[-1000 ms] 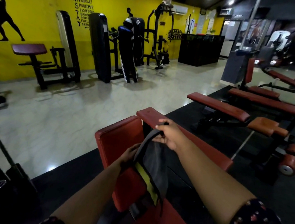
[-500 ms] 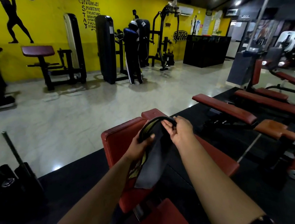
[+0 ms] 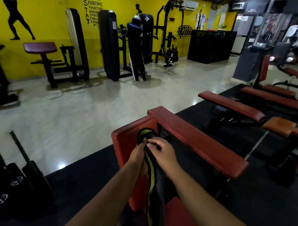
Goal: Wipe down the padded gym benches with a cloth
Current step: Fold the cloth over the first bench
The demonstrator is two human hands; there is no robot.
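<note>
Over one bench [image 3: 197,138], two hands [image 3: 137,157] [image 3: 165,152], one cloth [image 3: 153,180]

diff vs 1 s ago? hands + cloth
The left hand rose to meet the right hand. Both now grip the dark yellow-striped cloth together at its top; earlier they held it apart, right above left. The cloth now hangs bunched below them. The red padded bench stayed put.

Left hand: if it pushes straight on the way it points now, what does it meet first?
Most likely the red pad of the nearest bench. The left hand grips the cloth and points up and away, right at that pad. Depth is unclear, so it may be almost touching.
</note>
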